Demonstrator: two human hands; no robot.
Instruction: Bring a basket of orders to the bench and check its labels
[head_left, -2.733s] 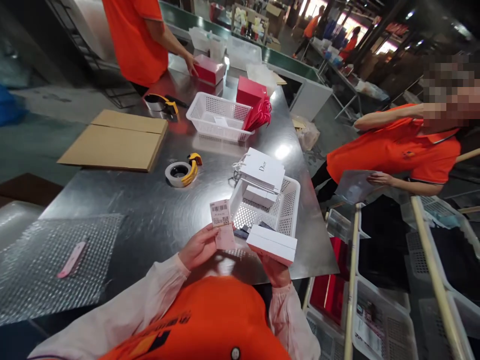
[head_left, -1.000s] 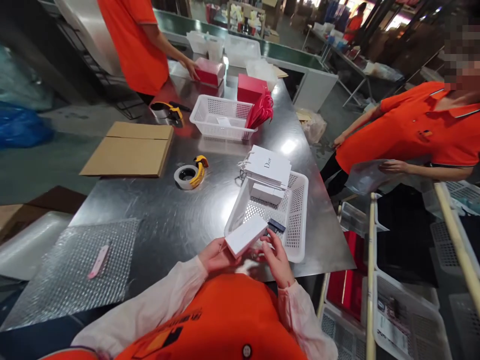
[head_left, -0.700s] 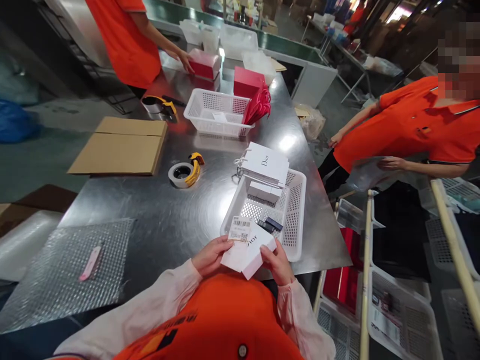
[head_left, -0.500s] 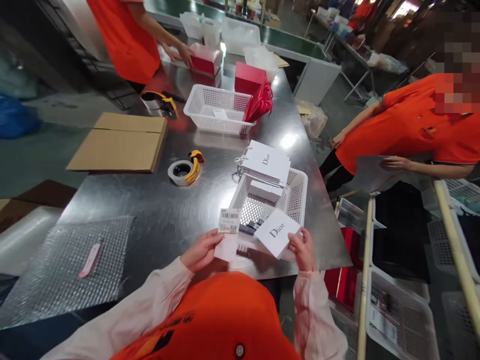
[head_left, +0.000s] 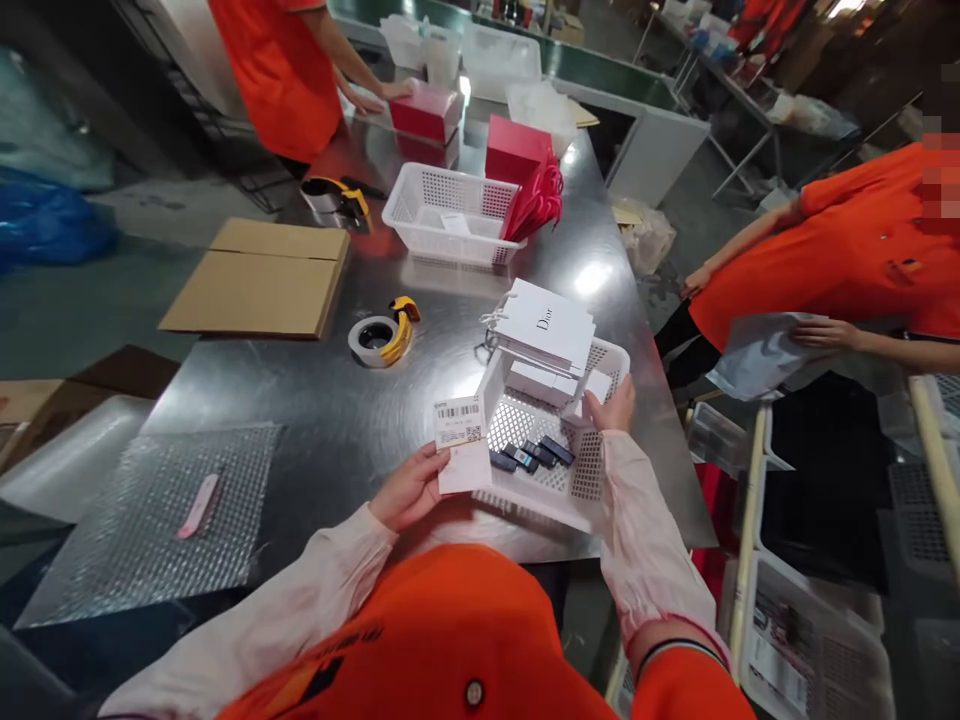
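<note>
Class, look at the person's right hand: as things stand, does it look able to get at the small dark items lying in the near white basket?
Probably yes: the right hand is already inside the open-topped basket, the dark items lie uncovered just beside it, though it holds a small white box.

On my feed a tape dispenser [head_left: 382,338] with a yellow handle sits mid-table [head_left: 315,420], a flattened cardboard box [head_left: 259,280] lying just beyond it to the left. Near the left edge I see a sheet of bubble wrap [head_left: 161,515] with a small pink strip [head_left: 198,506] resting on it. Further back there's a second white basket [head_left: 450,212], red bags [head_left: 534,200] leaning against its right side. At the far end a person in orange [head_left: 281,70] touches a red box [head_left: 424,110]. Off to the right, another person in orange [head_left: 840,260] holds a pale plastic bag [head_left: 757,352].
</note>
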